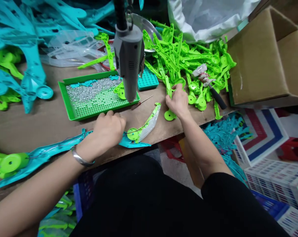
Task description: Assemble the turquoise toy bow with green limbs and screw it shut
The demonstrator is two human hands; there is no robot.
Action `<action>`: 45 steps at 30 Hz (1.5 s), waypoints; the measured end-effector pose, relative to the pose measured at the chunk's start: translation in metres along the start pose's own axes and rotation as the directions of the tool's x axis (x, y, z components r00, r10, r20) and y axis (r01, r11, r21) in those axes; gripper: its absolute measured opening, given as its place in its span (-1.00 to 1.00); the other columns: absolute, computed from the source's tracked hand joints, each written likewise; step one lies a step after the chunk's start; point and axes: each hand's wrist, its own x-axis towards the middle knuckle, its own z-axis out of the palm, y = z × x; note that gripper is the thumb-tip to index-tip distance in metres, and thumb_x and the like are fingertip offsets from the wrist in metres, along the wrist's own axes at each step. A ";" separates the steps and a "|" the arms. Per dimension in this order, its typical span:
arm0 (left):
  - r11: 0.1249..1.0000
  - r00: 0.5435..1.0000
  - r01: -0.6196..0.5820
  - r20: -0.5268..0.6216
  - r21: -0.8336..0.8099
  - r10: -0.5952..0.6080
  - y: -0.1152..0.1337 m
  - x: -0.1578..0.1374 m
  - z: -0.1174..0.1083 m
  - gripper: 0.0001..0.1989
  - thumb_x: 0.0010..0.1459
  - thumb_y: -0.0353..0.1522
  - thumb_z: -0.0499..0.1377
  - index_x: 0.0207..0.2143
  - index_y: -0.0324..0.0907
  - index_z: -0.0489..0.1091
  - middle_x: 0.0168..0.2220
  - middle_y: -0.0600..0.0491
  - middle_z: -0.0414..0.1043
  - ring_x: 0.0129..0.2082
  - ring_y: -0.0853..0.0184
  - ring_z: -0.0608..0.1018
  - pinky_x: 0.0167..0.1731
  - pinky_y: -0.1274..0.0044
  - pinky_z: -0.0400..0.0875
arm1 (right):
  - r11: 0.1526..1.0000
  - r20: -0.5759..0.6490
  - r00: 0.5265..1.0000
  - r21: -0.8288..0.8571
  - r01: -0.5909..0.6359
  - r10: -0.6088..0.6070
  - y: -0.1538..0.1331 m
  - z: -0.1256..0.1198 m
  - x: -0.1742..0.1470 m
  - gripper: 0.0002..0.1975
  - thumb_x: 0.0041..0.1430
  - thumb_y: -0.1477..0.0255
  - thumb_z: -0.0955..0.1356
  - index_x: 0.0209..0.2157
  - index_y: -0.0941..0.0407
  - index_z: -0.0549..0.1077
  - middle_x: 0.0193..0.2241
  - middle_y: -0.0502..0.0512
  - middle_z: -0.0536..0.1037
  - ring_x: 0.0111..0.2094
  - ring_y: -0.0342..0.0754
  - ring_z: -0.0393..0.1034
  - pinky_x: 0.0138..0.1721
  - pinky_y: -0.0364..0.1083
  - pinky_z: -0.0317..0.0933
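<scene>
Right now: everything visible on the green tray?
The tray is shallow, rectangular, plastic-looking, with a perforated floor. It lies flat on the bench. Silvery metal pieces and teal pieces lie toward its back, a green part at right. The driver hides part of its right end; the left hand is close in front, contact unclear.

Left of center, the left hand [109, 129] lies over a blue part [47, 152]; right of center, the right hand [178, 101] touches a green part [168, 86]. A grey driver [131, 56] hangs at top center.
</scene>
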 end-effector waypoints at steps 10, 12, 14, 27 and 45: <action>0.994 1.000 -0.004 0.009 -0.105 0.005 -0.004 0.004 0.012 -0.68 0.14 -0.56 -0.05 -0.19 -0.28 0.46 -0.34 -0.17 0.53 -0.32 0.14 0.59 -0.39 0.44 0.33 | 0.731 0.335 0.940 0.626 -0.270 0.061 -0.007 -0.066 -0.015 -0.74 0.01 0.44 0.45 -0.22 0.08 0.43 -0.44 -0.04 0.45 -0.44 -0.14 0.39 -0.39 -0.10 0.36; 0.990 0.999 -0.021 0.035 -0.139 0.027 -0.013 0.008 0.013 -0.73 0.12 -0.54 0.00 -0.23 -0.26 0.46 -0.35 -0.14 0.54 -0.34 0.15 0.59 -0.40 0.45 0.33 | 0.600 0.421 0.902 0.700 -0.387 0.091 -0.013 -0.079 -0.027 -0.76 -0.06 0.45 0.48 -0.31 0.08 0.43 -0.47 -0.08 0.44 -0.52 -0.21 0.36 -0.49 -0.18 0.33; 0.977 1.000 -0.014 -0.003 -0.211 0.014 -0.022 0.007 0.012 -0.78 0.14 -0.49 0.04 -0.24 -0.23 0.46 -0.38 -0.10 0.54 -0.37 0.15 0.58 -0.40 0.44 0.33 | 0.491 0.483 0.869 0.734 -0.470 0.110 -0.019 -0.087 -0.039 -0.75 -0.10 0.43 0.51 -0.37 0.08 0.41 -0.52 -0.11 0.43 -0.57 -0.23 0.35 -0.54 -0.20 0.33; 0.892 0.750 -0.271 -0.660 -0.362 -0.040 0.072 -0.049 0.063 -0.35 0.22 -0.15 0.22 0.25 -0.27 0.16 0.15 -0.29 0.32 0.10 -0.03 0.45 0.02 0.22 0.45 | 0.148 0.683 0.717 0.701 -0.697 0.142 -0.064 -0.049 -0.114 -0.58 -0.15 0.25 0.59 -0.28 0.11 0.48 -0.50 -0.05 0.61 -0.54 -0.17 0.51 -0.50 -0.21 0.46; 0.903 0.727 -0.149 -0.663 -0.403 -0.176 0.077 -0.007 0.074 -0.63 0.29 -0.39 0.12 0.13 -0.31 0.36 -0.10 -0.22 0.30 -0.13 0.10 0.43 -0.12 0.27 0.48 | 0.483 0.518 0.808 0.651 -0.586 0.282 -0.031 -0.013 -0.041 -0.80 0.02 0.44 0.51 -0.30 0.20 0.54 -0.63 -0.09 0.48 -0.67 -0.26 0.34 -0.64 -0.25 0.37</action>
